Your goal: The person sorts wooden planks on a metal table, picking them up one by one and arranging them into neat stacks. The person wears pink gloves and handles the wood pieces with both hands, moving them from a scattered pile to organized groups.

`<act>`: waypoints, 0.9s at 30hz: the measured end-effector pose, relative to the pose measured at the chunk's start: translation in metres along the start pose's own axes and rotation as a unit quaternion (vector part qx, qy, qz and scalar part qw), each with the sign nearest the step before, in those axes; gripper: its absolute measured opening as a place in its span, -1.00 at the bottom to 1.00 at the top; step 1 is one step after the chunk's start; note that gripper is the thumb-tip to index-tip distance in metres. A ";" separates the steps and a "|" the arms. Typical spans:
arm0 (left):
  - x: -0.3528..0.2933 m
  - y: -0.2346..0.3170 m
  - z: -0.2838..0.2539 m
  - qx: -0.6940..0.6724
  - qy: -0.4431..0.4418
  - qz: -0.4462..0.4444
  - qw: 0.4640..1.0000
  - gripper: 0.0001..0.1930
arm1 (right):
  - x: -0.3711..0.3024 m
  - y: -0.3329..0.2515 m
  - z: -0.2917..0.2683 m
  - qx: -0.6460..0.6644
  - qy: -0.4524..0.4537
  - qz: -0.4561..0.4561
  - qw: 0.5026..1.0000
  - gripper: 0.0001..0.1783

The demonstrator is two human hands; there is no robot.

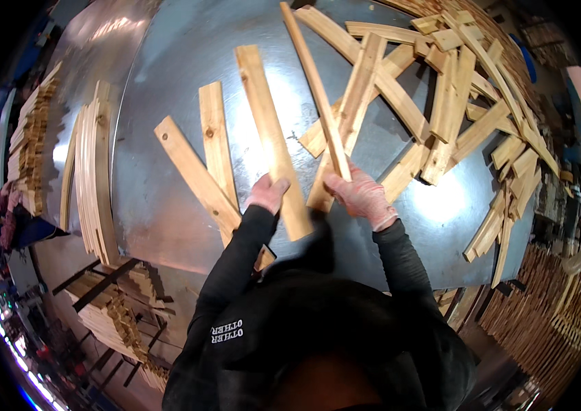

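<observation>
My left hand [267, 194] is closed on the lower part of a wooden board [262, 109], its thumb lying over the edge. The board tilts slightly, its far end to the left. My right hand [364, 196], in a pale reddish glove, grips the near end of a narrow wooden slat [312, 82], seen almost edge-on. Under and beside that slat lies a wider knotted plank [360, 85] on the metal table [167, 75]. Left of my left hand, a short board [216, 133] and a slanting board [191, 164] rest on the table, partly overlapping.
A loose heap of boards [451, 96] covers the table's right side. At the left stands a row of stacked slats [92, 171], with another stack [30, 144] beyond. Below the table edge are a rack of boards [116, 329] and a large pile of sticks [537, 308].
</observation>
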State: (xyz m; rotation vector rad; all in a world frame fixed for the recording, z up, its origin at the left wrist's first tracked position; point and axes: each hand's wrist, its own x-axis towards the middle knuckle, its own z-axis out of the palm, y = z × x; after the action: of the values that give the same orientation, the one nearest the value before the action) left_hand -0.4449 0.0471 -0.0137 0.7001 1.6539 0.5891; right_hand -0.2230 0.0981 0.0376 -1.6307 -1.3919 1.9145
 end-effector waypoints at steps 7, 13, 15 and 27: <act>-0.041 0.017 0.010 -0.237 0.009 0.115 0.965 -0.52 | 0.006 0.009 0.035 -0.374 0.110 -0.269 0.881 -0.08; -0.020 -0.027 0.004 -0.396 0.037 -0.004 0.917 -0.73 | 0.142 -0.049 -0.083 -0.470 0.497 -0.084 0.725 0.14; -0.025 -0.029 -0.008 -0.398 0.034 0.011 0.917 -0.63 | 0.169 -0.025 -0.151 -0.435 0.438 -0.059 0.784 0.09; -0.035 -0.078 -0.058 -0.296 0.103 0.068 0.947 -0.55 | 0.038 -0.086 -0.109 -0.635 0.343 -0.222 0.655 0.06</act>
State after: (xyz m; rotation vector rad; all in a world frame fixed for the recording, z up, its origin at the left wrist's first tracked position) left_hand -0.5072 -0.0327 -0.0350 0.3148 1.5050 1.2296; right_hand -0.1723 0.2216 0.0920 -1.7527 -2.4901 -0.2895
